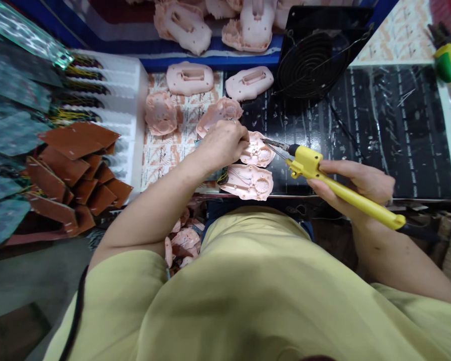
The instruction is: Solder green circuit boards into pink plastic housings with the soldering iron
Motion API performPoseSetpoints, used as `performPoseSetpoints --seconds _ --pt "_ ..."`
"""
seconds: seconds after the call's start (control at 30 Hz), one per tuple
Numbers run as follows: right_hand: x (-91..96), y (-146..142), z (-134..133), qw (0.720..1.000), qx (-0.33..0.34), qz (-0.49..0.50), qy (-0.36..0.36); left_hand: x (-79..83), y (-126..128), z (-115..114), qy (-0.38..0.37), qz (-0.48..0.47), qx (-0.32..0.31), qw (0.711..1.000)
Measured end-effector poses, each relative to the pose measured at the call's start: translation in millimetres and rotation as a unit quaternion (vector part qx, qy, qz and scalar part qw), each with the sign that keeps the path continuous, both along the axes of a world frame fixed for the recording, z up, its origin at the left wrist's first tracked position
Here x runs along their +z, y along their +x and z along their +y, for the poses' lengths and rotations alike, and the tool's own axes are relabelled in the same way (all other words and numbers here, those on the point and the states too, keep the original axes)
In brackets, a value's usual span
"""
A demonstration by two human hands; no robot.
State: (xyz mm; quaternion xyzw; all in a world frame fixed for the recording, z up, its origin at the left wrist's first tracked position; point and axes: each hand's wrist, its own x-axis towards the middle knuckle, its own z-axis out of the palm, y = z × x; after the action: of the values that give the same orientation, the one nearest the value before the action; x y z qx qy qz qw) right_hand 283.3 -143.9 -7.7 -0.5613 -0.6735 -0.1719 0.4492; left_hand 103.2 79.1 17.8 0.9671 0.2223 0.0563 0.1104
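Observation:
My right hand (355,186) is wrapped round the yellow handle of a soldering iron (334,186), whose metal tip reaches left to a pink plastic shell (258,153) on the bench. My left hand (222,143) is closed, its fingers pinched against that same shell's left edge; what they pinch is too small to make out. A second pink shell (248,183) with thin wires in it lies just below, at the bench's near edge.
More pink shells (190,77) lie at the back. A black fan (311,62) stands at the back right on a black mat (391,130). Brown boards (75,170) and green circuit boards (11,120) are stacked left, beside a white tray (135,100).

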Motion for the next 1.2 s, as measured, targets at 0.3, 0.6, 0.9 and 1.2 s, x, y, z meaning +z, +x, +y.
performPoseSetpoints --seconds 0.3,0.6,0.9,1.2 --pt "-9.8 -3.2 1.3 1.000 0.013 0.006 -0.027 -0.1 -1.3 -1.1 0.006 -0.003 0.005 1.000" --pt "-7.0 1.6 6.8 0.995 0.090 0.033 -0.008 -1.6 -2.5 0.5 0.001 -0.017 0.000 1.000" --pt "-4.7 0.2 -8.3 0.998 -0.039 0.044 -0.007 -1.5 -3.4 -1.2 0.001 -0.017 -0.004 1.000" --pt "0.8 -5.8 -9.0 1.000 0.006 0.022 0.014 -2.3 -18.3 -2.4 0.005 -0.059 0.021 0.998"
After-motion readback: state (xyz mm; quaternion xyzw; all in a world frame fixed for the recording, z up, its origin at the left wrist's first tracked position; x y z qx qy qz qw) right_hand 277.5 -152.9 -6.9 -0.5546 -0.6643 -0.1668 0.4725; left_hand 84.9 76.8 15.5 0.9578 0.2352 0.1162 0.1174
